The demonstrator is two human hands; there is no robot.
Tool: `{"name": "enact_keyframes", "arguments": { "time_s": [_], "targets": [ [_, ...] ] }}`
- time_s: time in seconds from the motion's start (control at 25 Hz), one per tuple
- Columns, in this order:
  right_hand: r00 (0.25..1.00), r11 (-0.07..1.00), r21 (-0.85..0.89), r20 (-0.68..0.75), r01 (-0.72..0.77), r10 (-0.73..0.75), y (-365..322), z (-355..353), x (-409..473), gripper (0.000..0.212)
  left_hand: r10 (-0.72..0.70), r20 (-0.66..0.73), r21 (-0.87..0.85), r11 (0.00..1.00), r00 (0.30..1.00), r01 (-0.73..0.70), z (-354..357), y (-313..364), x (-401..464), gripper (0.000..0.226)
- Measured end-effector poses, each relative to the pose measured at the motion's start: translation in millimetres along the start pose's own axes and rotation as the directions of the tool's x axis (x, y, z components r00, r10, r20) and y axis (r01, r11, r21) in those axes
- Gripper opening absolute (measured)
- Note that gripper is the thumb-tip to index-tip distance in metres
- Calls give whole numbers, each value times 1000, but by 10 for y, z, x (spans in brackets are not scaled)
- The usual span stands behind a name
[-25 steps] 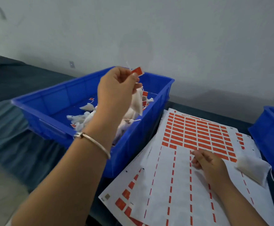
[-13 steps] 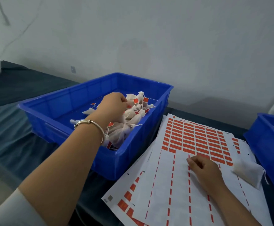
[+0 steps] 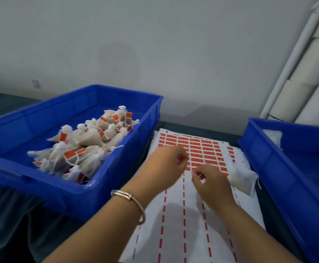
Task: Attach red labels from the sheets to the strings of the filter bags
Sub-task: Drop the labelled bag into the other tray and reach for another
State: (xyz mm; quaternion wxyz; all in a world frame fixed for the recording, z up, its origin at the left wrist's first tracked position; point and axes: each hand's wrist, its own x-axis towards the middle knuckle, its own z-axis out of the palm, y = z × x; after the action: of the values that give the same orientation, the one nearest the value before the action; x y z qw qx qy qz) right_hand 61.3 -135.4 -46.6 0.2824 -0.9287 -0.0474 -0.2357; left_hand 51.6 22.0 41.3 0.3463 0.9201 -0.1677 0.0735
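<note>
Over label sheet (image 3: 183, 221), two hands (image 3: 188, 172).

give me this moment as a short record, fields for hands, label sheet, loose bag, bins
left hand: over the label sheet, fingers curled, nothing plainly held
right hand: over the sheet's peeled part, fingertips pinched; what they hold is too small to tell
label sheet: near rows peeled, red labels left at far end
loose filter bag: lying on the sheet's right edge
left bin: holds labelled bags
right bin: contents mostly out of view
</note>
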Motion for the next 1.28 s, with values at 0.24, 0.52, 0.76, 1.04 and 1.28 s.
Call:
{"name": "enact_keyframes", "arguments": {
  "time_s": [0.24, 0.52, 0.76, 1.04, 1.28],
  "targets": [
    [872, 898, -34, -255, -439, 417, 622, -441, 123, 32, -65, 114, -67, 995, 991, 73, 934, 13, 91, 19],
    [855, 835, -190, -169, -517, 491, 995, -373, -112, 43, -211, 106, -192, 954, 972, 228, 1249, -189, 150, 10],
    [830, 846, -6, -201, -533, 521, 1017, -349, -88, 21, -226, 119, -245, 937, 967, 249, 1297, -243, 189, 15],
    [825, 773, 448, -122, -450, 551, 812, -382, -129, 29, -251, 97, -346, 899, 963, 269, 1249, -193, 173, 13],
    [944, 797, 532, 13, -286, 330, 502, -314, -243, 25, -248, 114, -558, 786, 962, 268, 1156, -120, 184, 24]
  ]
}}
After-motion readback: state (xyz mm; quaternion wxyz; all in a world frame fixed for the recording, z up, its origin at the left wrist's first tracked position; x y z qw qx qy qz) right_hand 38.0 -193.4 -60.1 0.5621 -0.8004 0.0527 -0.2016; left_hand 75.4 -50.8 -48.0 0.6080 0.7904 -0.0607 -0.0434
